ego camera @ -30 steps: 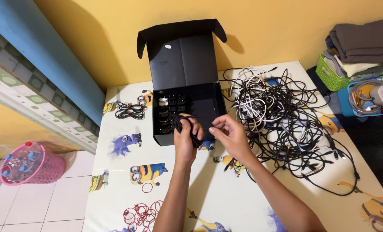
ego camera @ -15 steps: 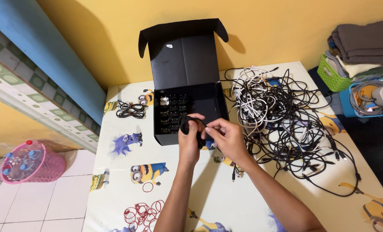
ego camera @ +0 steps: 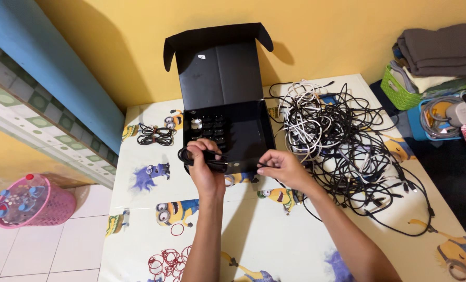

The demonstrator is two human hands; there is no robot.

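Note:
My left hand (ego camera: 204,166) grips a coiled black cable (ego camera: 188,156) in front of an open black box (ego camera: 228,130). The coil sticks out to the left of my fist. My right hand (ego camera: 281,168) pinches the loose end of the same cable and holds it taut to the right. The box holds rows of dark round items in its left half, with its lid standing upright behind. A big tangle of black and white cables (ego camera: 337,136) lies just right of my right hand.
A small bundled black cable (ego camera: 156,134) lies left of the box. Red rubber bands (ego camera: 169,259) lie near the table's front edge. A pink basket (ego camera: 26,201) stands on the tiled floor at left. Green and blue baskets (ego camera: 400,91) with cloths sit at right.
My left hand has moved left and down with the coil. My right hand has drawn the cable end out to the right, stretching it between the hands.

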